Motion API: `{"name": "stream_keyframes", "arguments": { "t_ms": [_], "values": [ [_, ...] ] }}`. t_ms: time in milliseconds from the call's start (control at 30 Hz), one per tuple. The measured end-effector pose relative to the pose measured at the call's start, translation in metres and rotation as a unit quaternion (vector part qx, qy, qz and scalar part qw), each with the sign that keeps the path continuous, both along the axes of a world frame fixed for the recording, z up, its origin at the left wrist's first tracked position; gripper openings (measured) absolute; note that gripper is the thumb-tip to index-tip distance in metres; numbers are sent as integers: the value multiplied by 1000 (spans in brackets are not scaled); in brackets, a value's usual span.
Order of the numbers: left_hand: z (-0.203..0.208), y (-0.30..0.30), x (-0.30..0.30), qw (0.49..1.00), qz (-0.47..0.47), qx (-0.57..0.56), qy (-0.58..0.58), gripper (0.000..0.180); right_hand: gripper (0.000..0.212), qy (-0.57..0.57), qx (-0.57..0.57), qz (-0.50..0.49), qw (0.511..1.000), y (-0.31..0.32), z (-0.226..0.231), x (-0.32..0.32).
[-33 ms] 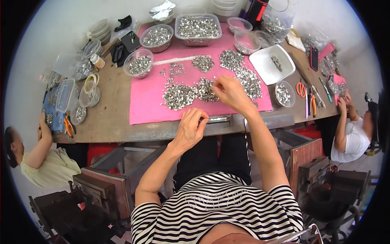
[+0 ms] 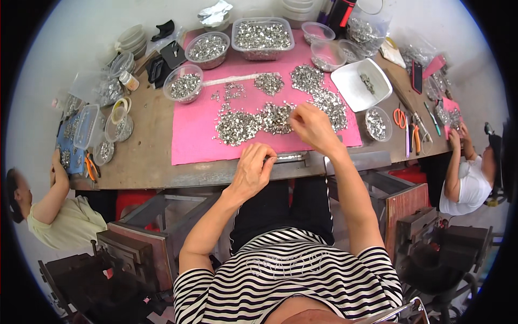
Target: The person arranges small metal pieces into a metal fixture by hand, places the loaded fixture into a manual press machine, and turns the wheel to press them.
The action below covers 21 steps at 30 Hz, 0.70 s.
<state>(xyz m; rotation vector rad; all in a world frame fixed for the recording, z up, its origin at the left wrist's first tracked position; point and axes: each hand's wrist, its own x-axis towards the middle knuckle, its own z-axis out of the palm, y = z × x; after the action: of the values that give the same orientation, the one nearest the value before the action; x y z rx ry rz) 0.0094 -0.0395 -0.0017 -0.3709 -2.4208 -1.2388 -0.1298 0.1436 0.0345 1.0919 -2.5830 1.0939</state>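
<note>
My right hand (image 2: 314, 128) hovers at the right side of a pile of small silvery metal pieces (image 2: 274, 119), its fingertips pinched together. Whatever they hold is too small to make out. Closer to me, my left hand (image 2: 253, 164) rests at the table's front edge with fingers curled; what is under them is hidden. Beside its thumb a narrow row of shiny pieces (image 2: 291, 157) lies along a metal strip. A pink mat (image 2: 194, 140) carries more piles: one on the left (image 2: 236, 128), a small one (image 2: 268, 84) behind, and a larger one (image 2: 329, 105) to the right.
Clear tubs of metal pieces (image 2: 263, 36) line the back. A white tray (image 2: 348, 89) and a small tub (image 2: 377, 125) stand right, near orange-handled scissors (image 2: 399, 117) and pliers (image 2: 415, 140). Co-workers sit at the left (image 2: 65, 216) and right (image 2: 467, 181).
My right hand has shifted a little to the right, uncovering more of the middle pile. My left hand stays in place.
</note>
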Motion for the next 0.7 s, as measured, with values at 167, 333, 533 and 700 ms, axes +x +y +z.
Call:
{"name": "stream_keyframes", "arguments": {
  "t_ms": [167, 333, 533, 700],
  "values": [
    [1, 6, 1, 999, 1, -32, 29, 14, 14, 67, 84, -38, 994, 46, -22, 20],
    [3, 9, 1, 996, 6, -75, 54, 15, 6, 30, 9, -19, 999, 50, -28, 21],
    [7, 0, -1, 998, -23, -52, 11, 15, 7, 32, 48, -6, 998, 55, -23, 24],
    [3, 5, 1, 998, -20, -64, 15, 15, 7, -75, -99, -25, 992, 39, -16, 47]
  ]
}}
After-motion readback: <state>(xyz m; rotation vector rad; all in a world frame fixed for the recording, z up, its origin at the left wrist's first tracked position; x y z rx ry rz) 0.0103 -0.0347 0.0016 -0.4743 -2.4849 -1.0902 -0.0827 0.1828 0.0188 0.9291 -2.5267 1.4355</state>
